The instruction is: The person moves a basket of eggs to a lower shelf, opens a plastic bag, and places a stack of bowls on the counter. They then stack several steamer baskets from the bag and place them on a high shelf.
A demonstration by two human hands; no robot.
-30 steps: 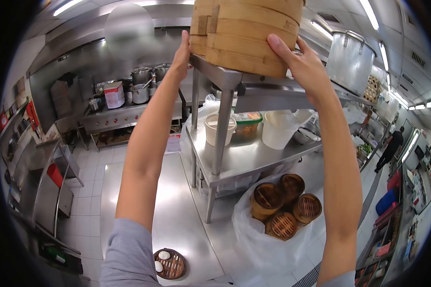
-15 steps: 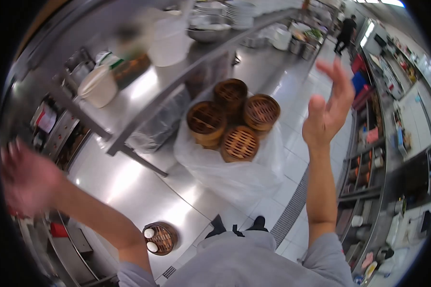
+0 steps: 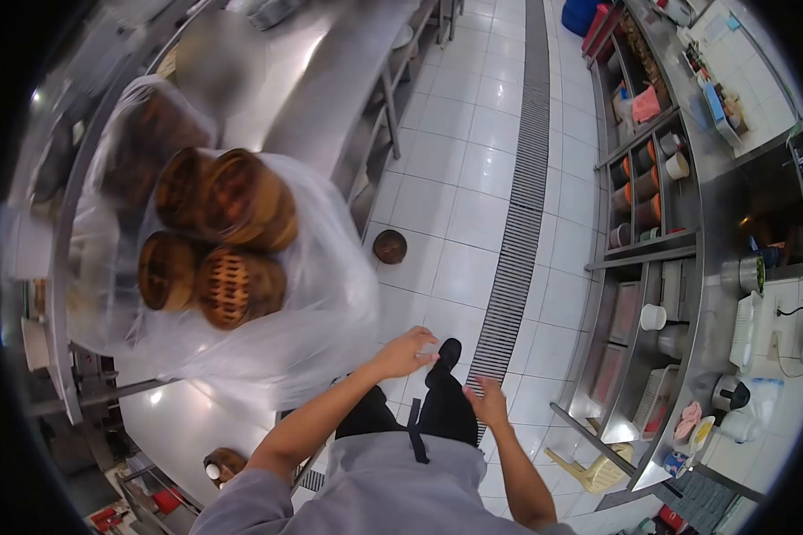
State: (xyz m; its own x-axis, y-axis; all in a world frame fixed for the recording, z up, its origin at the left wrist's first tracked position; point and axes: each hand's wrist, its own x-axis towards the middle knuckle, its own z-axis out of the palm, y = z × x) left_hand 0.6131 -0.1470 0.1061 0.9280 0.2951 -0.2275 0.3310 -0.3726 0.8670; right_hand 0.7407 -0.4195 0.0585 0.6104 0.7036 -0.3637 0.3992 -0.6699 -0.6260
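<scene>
Both my hands hang low in front of my body, over the tiled floor. My left hand [image 3: 408,351] is empty with fingers loosely spread, just beside the clear plastic bag [image 3: 330,312] that holds several bamboo steamers [image 3: 227,285] on the steel counter [image 3: 321,98]. My right hand [image 3: 488,401] is empty too, fingers apart, above my dark trousers and shoe [image 3: 446,354]. A small round bamboo lid or basket [image 3: 389,246] lies on the floor ahead of my feet.
A floor drain grate [image 3: 519,205] runs along the white tiles. Steel shelving with tubs and containers [image 3: 642,187] lines the right side. A small steamer with a white bun [image 3: 219,464] sits on the counter at lower left.
My view has swung down toward the floor. Both hands have dropped from raised positions to waist level, and the tall steamers held overhead a second ago are out of view.
</scene>
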